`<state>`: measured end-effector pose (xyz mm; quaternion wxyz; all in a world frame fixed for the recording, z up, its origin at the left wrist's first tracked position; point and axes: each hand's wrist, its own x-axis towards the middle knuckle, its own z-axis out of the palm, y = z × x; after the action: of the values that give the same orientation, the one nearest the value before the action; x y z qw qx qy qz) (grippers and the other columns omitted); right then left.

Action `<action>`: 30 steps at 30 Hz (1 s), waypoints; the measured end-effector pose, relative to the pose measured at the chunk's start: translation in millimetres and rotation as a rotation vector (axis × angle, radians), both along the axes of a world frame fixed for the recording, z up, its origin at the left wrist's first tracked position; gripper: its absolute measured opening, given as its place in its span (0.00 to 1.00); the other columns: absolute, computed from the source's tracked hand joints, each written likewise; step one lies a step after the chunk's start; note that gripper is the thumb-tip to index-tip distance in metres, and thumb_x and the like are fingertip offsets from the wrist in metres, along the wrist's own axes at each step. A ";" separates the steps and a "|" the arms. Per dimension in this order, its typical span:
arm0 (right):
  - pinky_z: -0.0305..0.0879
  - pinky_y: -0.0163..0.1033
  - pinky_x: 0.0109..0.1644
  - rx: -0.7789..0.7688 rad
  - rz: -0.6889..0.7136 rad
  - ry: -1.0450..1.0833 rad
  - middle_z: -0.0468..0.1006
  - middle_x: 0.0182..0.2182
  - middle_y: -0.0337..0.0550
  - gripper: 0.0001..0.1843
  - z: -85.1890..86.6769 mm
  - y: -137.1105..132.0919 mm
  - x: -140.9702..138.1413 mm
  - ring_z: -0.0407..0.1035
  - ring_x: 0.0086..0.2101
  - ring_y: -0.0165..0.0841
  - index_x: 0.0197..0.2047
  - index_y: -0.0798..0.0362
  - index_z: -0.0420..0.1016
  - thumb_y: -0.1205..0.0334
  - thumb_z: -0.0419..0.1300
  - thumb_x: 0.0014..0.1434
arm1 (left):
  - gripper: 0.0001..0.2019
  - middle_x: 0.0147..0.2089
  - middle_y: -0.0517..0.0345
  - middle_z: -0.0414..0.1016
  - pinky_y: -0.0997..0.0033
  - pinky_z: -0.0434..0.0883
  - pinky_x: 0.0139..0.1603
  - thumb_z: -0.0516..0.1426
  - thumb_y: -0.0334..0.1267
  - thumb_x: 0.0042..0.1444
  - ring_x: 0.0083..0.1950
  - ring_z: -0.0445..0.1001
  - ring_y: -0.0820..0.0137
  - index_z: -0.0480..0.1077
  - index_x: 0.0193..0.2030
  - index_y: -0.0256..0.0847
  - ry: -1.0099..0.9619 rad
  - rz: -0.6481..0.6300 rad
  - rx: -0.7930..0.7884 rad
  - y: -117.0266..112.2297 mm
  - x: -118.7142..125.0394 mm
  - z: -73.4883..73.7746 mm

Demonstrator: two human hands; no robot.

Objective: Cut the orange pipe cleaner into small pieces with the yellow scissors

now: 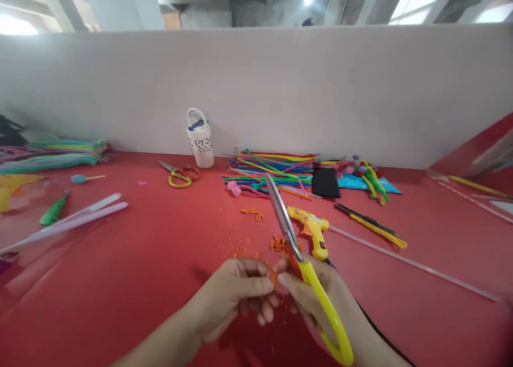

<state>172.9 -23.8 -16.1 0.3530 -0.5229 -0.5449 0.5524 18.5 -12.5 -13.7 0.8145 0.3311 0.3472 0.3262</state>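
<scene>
My left hand pinches a small orange piece between thumb and forefinger. The fingertips of my right hand meet it from the other side. A pair of scissors with yellow and red handles rests in my right hand, its blades pointing up and away and looking closed. Just beyond my hands lies a small pile of short orange pieces, partly hidden by the blades. More orange pieces lie farther back, and fine orange crumbs are scattered on the red table.
A yellow glue gun with a long clear stick lies beyond my right hand. Behind are a bundle of coloured pipe cleaners, a black phone, a white cup and other scissors. A black-and-yellow tool lies right.
</scene>
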 end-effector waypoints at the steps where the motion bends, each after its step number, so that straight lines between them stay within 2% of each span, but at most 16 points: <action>1: 0.46 0.28 0.12 -0.032 0.012 0.033 0.58 0.12 0.28 0.13 -1.1 0.3 0.6 0.50 0.11 0.22 0.31 0.53 0.62 0.51 0.52 0.51 | 0.05 0.21 0.57 0.71 0.81 0.63 0.18 0.58 0.33 0.44 0.17 0.68 0.78 0.69 0.25 0.32 0.016 -0.035 -0.011 -1.0 1.6 -0.6; 3: 0.46 0.27 0.12 -0.048 0.032 0.056 0.60 0.12 0.29 0.12 -2.9 0.8 1.8 0.51 0.11 0.22 0.28 0.52 0.61 0.52 0.52 0.50 | 0.05 0.21 0.57 0.71 0.80 0.64 0.18 0.58 0.33 0.44 0.17 0.67 0.78 0.69 0.25 0.32 0.039 -0.065 -0.013 -1.7 3.7 -1.2; 6: 0.45 0.27 0.12 -0.007 0.012 0.016 0.59 0.12 0.28 0.10 -2.6 1.0 1.8 0.49 0.11 0.20 0.24 0.52 0.59 0.56 0.52 0.51 | 0.05 0.21 0.57 0.71 0.78 0.64 0.20 0.57 0.34 0.44 0.18 0.67 0.77 0.69 0.24 0.33 0.101 -0.018 0.081 -0.6 5.2 -2.1; 10: 0.45 0.28 0.14 0.052 -0.018 -0.064 0.56 0.11 0.27 0.08 -1.3 0.7 -1.6 0.47 0.11 0.20 0.23 0.52 0.58 0.60 0.51 0.51 | 0.06 0.18 0.62 0.68 0.77 0.64 0.21 0.60 0.33 0.40 0.18 0.66 0.78 0.69 0.25 0.34 0.258 0.069 0.234 -0.8 7.2 -5.2; 13: 0.46 0.28 0.16 0.101 -0.034 -0.105 0.55 0.13 0.27 0.08 -0.6 0.3 -3.3 0.48 0.14 0.21 0.23 0.52 0.57 0.60 0.51 0.50 | 0.05 0.19 0.63 0.67 0.78 0.63 0.21 0.59 0.34 0.41 0.18 0.65 0.79 0.69 0.24 0.34 0.329 0.051 0.285 -2.3 8.2 -7.6; 16: 0.48 0.29 0.18 0.147 -0.054 -0.166 0.54 0.15 0.29 0.09 4.6 0.3 -0.9 0.49 0.17 0.23 0.22 0.52 0.56 0.58 0.51 0.49 | 0.05 0.17 0.63 0.67 0.78 0.63 0.20 0.58 0.34 0.42 0.17 0.64 0.78 0.67 0.24 0.35 0.294 0.065 0.264 -1.1 6.4 -7.2; 19: 0.49 0.30 0.20 0.248 -0.037 -0.303 0.56 0.17 0.31 0.13 11.4 -0.1 5.5 0.51 0.20 0.25 0.22 0.51 0.55 0.53 0.52 0.49 | 0.04 0.16 0.63 0.68 0.78 0.63 0.20 0.58 0.33 0.42 0.17 0.65 0.77 0.66 0.23 0.36 0.207 0.182 0.244 3.4 0.7 -2.3; 21: 0.47 0.30 0.20 0.324 0.015 -0.472 0.58 0.17 0.32 0.16 13.0 -0.8 9.9 0.51 0.19 0.25 0.20 0.51 0.53 0.50 0.54 0.47 | 0.03 0.18 0.62 0.68 0.78 0.64 0.22 0.58 0.32 0.43 0.19 0.66 0.77 0.67 0.24 0.35 0.157 0.271 0.271 6.9 -4.7 2.3; 25: 0.46 0.31 0.19 0.443 0.117 -0.728 0.60 0.15 0.31 0.16 8.4 -2.4 12.8 0.52 0.17 0.25 0.21 0.50 0.53 0.51 0.55 0.47 | 0.01 0.20 0.62 0.69 0.79 0.63 0.23 0.57 0.30 0.45 0.21 0.66 0.78 0.68 0.25 0.36 0.117 0.392 0.355 12.8 -15.9 9.8; 30: 0.47 0.32 0.20 0.583 0.134 -0.907 0.65 0.16 0.34 0.17 1.4 -2.1 11.2 0.57 0.17 0.29 0.24 0.50 0.56 0.46 0.55 0.45 | 0.01 0.21 0.61 0.69 0.79 0.63 0.23 0.57 0.29 0.46 0.21 0.65 0.78 0.70 0.26 0.36 0.094 0.467 0.439 16.3 -24.9 13.4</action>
<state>184.2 -25.9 -14.6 0.1767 -0.5533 -0.8053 0.1185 -6.4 3.8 -0.2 0.6098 0.4253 0.3723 0.5555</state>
